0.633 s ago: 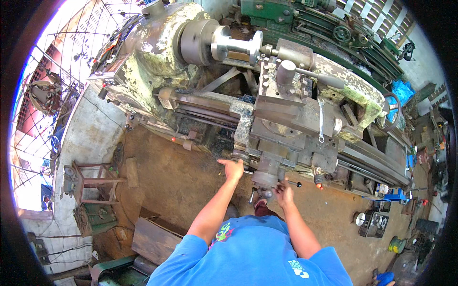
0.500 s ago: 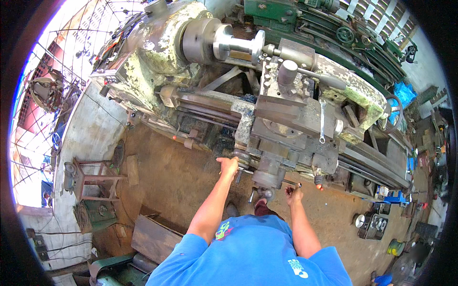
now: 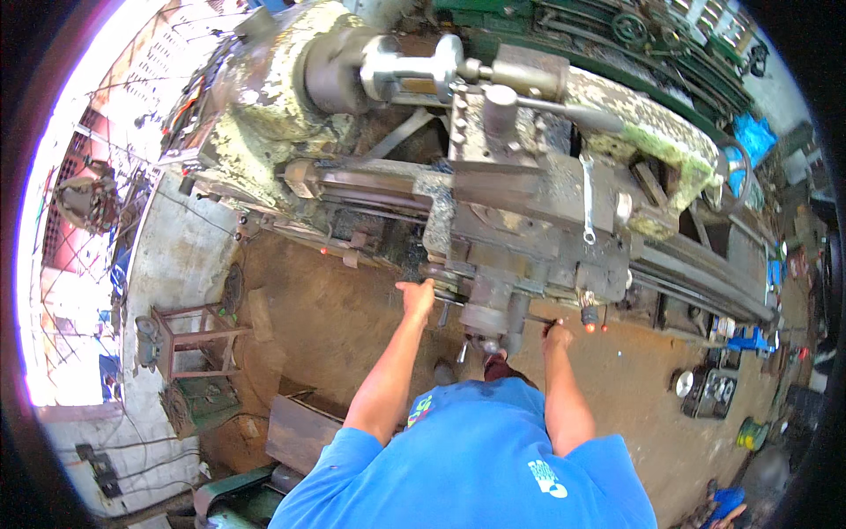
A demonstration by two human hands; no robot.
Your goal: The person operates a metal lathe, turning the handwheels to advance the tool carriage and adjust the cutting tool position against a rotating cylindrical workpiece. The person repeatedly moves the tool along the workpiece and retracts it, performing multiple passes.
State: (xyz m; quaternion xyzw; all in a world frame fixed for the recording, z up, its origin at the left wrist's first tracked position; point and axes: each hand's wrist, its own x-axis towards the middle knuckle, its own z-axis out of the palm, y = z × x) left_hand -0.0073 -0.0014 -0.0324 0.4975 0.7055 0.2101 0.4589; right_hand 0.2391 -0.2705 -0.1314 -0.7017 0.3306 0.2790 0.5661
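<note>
A large, worn lathe stands before me. Its chuck (image 3: 335, 75) holds a shiny spool-shaped metal workpiece (image 3: 410, 70), whose far end meets the tailstock centre. My left hand (image 3: 418, 300) grips the edge of a carriage handwheel (image 3: 448, 280), thumb sticking out to the left; the wheel hides part of its fingers. My right hand (image 3: 557, 333) is curled around the end of a thin lever (image 3: 538, 318) on the apron's right side. Between both hands is the cross-slide crank (image 3: 480, 342). Above it sit the tool post (image 3: 500, 115) and its long handle (image 3: 573, 113).
A combination wrench (image 3: 589, 201) lies on the carriage. Behind stands a green lathe (image 3: 529, 26). A metal stand (image 3: 198, 339) and a brown sheet-metal box (image 3: 304, 432) are on the left. At right, a tray of parts (image 3: 710, 393) rests on the floor; a person's arm shows low right.
The view has shifted, so the lathe appears farther left and higher. My right hand, earlier just below the lever's knob, has come up onto the lever's end. My left hand stays at the handwheel.
</note>
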